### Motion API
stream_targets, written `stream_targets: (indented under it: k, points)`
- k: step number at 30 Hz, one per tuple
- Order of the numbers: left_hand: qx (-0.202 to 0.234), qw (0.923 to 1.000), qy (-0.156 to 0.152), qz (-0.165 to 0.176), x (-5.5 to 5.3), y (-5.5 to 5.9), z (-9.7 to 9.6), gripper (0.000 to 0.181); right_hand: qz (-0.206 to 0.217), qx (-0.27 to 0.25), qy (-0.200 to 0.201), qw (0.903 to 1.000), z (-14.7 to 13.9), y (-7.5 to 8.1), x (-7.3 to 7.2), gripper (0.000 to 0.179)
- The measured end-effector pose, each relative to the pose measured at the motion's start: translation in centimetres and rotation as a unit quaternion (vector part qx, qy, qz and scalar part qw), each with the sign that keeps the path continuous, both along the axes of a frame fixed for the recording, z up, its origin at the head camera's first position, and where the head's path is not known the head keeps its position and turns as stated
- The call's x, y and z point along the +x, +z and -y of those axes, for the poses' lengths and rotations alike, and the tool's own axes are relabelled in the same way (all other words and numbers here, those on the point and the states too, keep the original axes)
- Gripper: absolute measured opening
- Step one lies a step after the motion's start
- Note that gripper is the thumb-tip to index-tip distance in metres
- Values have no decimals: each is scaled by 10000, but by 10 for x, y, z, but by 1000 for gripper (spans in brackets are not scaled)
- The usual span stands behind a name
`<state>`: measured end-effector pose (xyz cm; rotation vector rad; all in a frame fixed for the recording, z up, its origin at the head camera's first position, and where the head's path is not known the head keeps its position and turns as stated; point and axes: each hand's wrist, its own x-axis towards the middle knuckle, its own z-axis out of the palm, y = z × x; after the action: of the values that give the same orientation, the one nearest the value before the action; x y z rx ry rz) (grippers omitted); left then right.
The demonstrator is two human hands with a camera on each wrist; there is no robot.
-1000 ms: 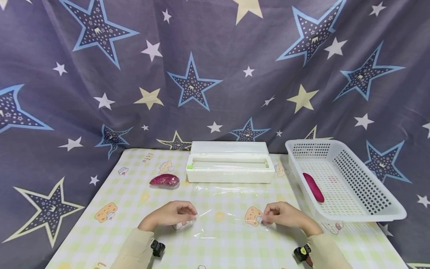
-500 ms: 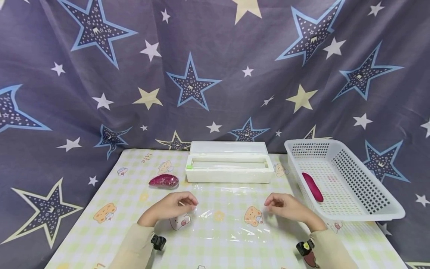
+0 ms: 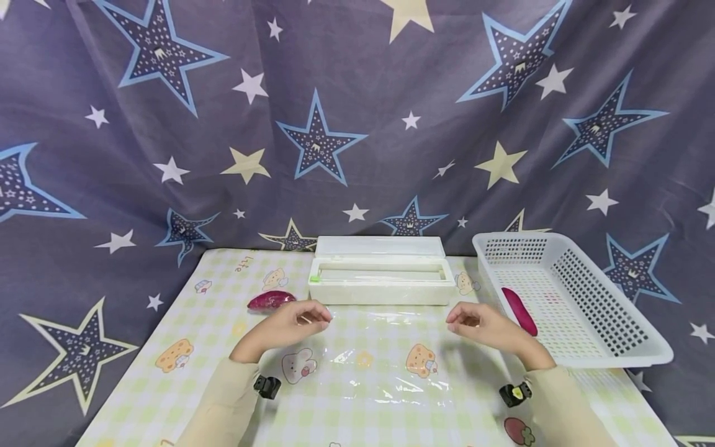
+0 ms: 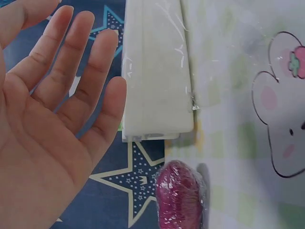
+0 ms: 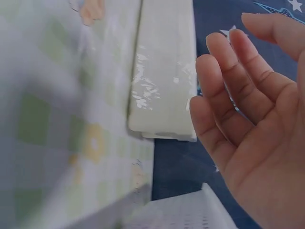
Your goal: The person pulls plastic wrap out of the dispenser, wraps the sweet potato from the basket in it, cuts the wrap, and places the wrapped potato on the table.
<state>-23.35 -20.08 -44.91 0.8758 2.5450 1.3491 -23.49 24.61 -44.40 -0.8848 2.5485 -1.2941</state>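
Note:
A sheet of clear plastic wrap (image 3: 391, 392) lies flat on the table, running from the front of the white wrap dispenser box (image 3: 382, 294), whose lid stands raised. My left hand (image 3: 293, 323) hovers left of the sheet, fingers loosely bent, holding nothing. Just behind it, partly covered by the hand, lies a purple sweet potato in plastic wrap (image 3: 268, 300), its wrapping plain in the left wrist view. On the other side my right hand (image 3: 486, 324) is raised over the table between sheet and basket, also with nothing in it. Both wrist views show relaxed fingers spread slightly apart.
A white perforated basket (image 3: 603, 361) stands on the right of the table and contains a purple-red sweet potato (image 3: 519, 311). A checkered tablecloth (image 3: 206, 397) covers the table. Behind it hangs a dark curtain (image 3: 380, 167) with stars.
Both hands have let go of the wrap's near edge, which now lies on the table. They have moved forward toward the box and slightly apart.

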Motion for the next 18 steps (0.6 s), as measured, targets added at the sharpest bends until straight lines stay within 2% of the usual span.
stream_targets:
  k: [9,14,18]
  points:
    - [66,9999,53,-138,-6,4,-7,10,-308,348,-599,9971,-18,22,-5,11]
    - [80,9997,60,-214,-9,5,-13,10,-396,396,-775,9954,-31,38,-7,11]
    - [164,9997,39,-151,-11,7,-18,11,-580,484,-843,9936,-42,48,-9,8]
